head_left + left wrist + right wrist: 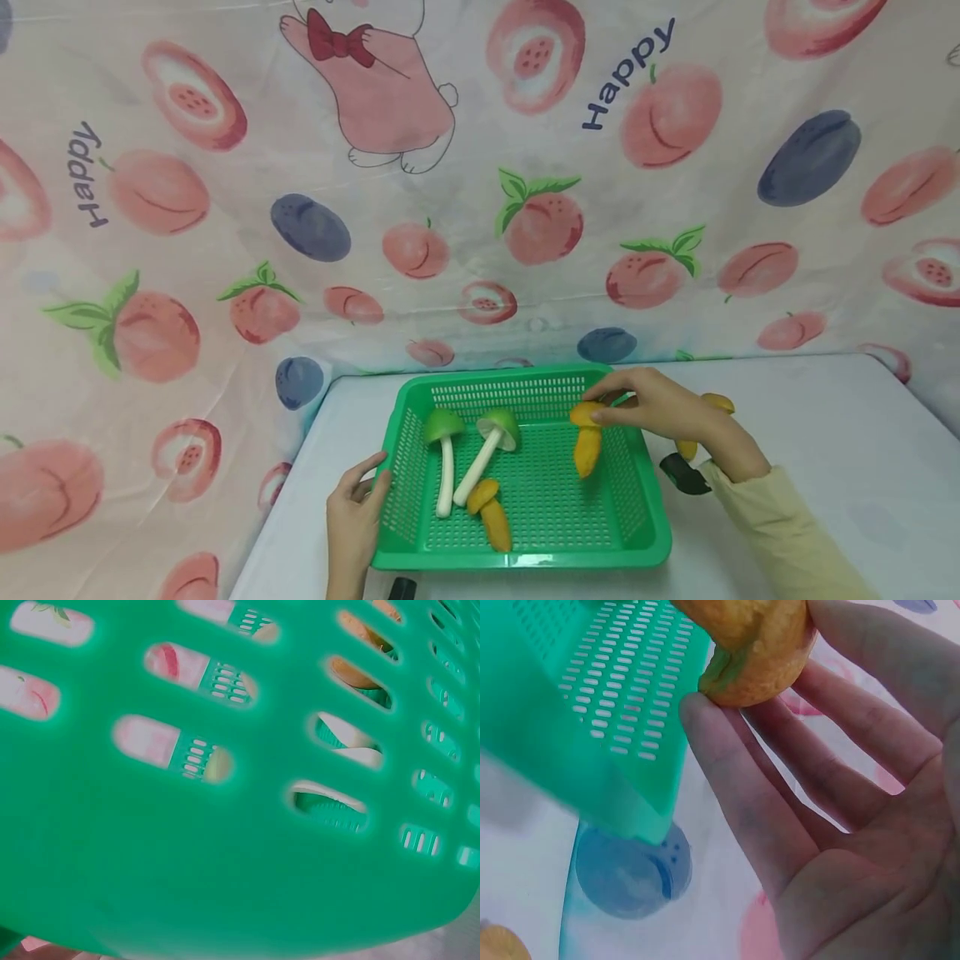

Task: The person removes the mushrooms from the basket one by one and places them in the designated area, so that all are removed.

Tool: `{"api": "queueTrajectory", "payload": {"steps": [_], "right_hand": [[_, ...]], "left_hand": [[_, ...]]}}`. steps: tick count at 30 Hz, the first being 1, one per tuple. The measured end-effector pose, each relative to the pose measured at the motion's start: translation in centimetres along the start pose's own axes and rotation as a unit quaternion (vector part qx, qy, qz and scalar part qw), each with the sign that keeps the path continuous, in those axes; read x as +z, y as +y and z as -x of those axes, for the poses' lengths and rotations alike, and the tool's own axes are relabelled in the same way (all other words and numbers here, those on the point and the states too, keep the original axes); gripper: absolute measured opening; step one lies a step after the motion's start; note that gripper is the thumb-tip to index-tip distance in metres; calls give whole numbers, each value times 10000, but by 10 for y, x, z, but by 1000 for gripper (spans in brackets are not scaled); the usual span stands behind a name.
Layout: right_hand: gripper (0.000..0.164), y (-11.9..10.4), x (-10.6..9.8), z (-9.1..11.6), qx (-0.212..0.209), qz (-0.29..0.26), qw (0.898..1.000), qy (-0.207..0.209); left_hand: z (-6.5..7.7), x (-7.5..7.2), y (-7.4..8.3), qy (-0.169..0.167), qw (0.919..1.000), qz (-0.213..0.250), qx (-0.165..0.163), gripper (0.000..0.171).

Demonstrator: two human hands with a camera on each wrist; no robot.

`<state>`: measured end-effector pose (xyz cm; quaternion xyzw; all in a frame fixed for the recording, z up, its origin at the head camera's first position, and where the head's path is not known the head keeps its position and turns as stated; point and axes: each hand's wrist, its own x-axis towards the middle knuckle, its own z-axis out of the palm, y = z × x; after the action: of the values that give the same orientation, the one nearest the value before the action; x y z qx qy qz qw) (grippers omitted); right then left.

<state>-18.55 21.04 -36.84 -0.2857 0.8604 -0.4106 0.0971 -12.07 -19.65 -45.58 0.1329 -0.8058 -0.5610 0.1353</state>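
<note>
We see the work well along: in the green basket [517, 560] on the white counter [832, 417] lie two green-capped mushrooms [447, 458] side by side, with one yellow mushroom [492, 514] near their stem ends. The right hand [660, 410] pinches a second yellow mushroom [588, 450] by its cap, thumb against fingertips, holding it cap-up within the basket's right end — we cannot tell whether its stem touches the floor of the basket. The left hand [356, 507] is at the basket's left rim, fingertips and thumb touching it; we cannot tell how firmly it grips, if at all.

As we judge it, the basket is being filled: three mushrooms are in, and the fourth is not yet let go. One more yellow mushroom [718, 403] stands out to the right, partly hidden behind the right arm — apparently the last one left for us to count.
</note>
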Motion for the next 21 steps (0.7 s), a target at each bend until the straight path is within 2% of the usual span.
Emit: {"api": "queueTrajectory", "payload": {"steps": [7, 15, 21], "right_hand": [[32, 5, -10, 9, 33, 290, 9994, 169], [32, 5, -19, 17, 306, 223, 9989, 289], [34, 8, -26, 24, 294, 366, 9982, 370]], "left_hand": [[-1, 1, 0, 9, 10000, 33, 11, 35], [-2, -1, 0, -12, 10000, 53, 29, 33], [-1, 0, -1, -83, 9999, 119, 22, 34]]}}
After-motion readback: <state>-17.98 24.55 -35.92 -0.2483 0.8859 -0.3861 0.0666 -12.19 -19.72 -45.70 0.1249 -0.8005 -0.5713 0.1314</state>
